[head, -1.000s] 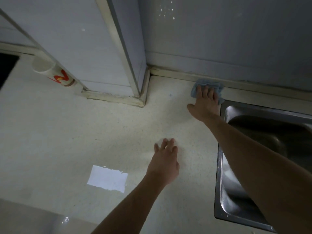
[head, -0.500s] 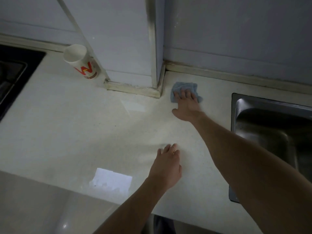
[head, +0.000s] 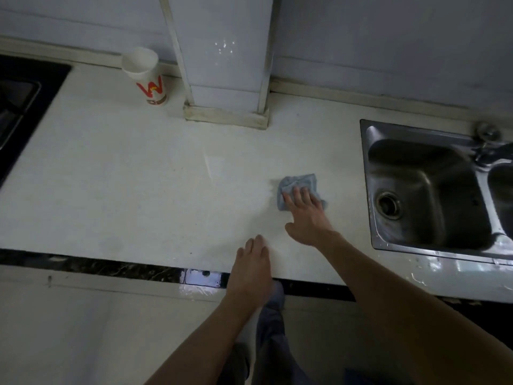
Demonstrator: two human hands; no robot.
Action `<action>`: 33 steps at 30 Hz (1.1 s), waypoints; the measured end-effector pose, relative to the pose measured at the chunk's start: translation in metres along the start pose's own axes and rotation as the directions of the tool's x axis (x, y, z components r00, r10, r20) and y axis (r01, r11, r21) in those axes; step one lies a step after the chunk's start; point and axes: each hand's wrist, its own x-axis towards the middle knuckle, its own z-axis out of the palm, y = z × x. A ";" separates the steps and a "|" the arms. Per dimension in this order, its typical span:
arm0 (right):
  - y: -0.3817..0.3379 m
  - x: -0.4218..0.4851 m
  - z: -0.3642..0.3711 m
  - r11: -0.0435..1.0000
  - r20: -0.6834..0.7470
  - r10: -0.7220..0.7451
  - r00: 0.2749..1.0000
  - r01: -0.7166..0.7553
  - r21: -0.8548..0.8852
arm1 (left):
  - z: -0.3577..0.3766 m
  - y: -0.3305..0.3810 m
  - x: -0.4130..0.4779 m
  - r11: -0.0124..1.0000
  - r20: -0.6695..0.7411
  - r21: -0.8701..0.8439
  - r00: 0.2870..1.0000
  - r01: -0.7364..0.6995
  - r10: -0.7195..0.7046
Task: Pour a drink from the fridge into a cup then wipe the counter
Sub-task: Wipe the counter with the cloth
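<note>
A small blue cloth (head: pixel 298 184) lies on the pale counter (head: pixel 138 190), a little left of the sink. My right hand (head: pixel 306 215) presses flat on the cloth, fingers spread over it. My left hand (head: pixel 254 262) rests palm down near the counter's front edge, holding nothing. A white paper cup (head: pixel 145 76) with a red W stands upright at the back, beside the tiled pillar.
A steel sink (head: pixel 422 190) with a drain and a tap (head: pixel 488 145) is sunk into the counter on the right. A black hob (head: pixel 22 107) sits at the far left. A tiled pillar (head: pixel 222 65) juts out at the back. A dark strip edges the counter front.
My right hand has dragged the cloth from the back wall corner toward me, into the counter's middle. The view has pulled back, showing the counter's front edge and more sink.
</note>
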 end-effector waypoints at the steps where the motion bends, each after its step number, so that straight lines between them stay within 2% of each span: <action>1: -0.006 -0.015 0.008 1.000 0.005 0.013 1.000 -0.013 0.005 | 0.001 -0.004 -0.005 1.000 0.008 0.004 1.000 -0.012 0.012; 8: -0.066 -0.102 0.056 0.994 0.044 0.092 0.995 -0.094 0.050 | -0.003 -0.029 -0.016 0.980 -0.032 -0.153 0.992 -0.129 0.126; 15: -0.115 -0.120 0.072 0.976 0.026 0.176 0.984 -0.177 0.126 | -0.018 -0.040 -0.016 0.974 -0.028 -0.196 0.993 -0.118 0.114; 24: -0.103 -0.095 0.054 0.993 0.048 0.114 0.992 -0.114 0.004 | -0.020 -0.053 -0.006 0.982 0.049 -0.033 0.981 -0.187 0.188; 29: -0.091 -0.054 0.034 0.992 0.063 0.130 0.990 -0.129 -0.008 | -0.027 -0.056 0.013 0.964 0.206 0.121 0.956 -0.235 0.207; 33: -0.078 -0.023 0.018 0.994 0.053 0.106 0.993 -0.105 -0.019 | -0.048 -0.052 0.035 0.946 0.257 0.187 0.943 -0.265 0.213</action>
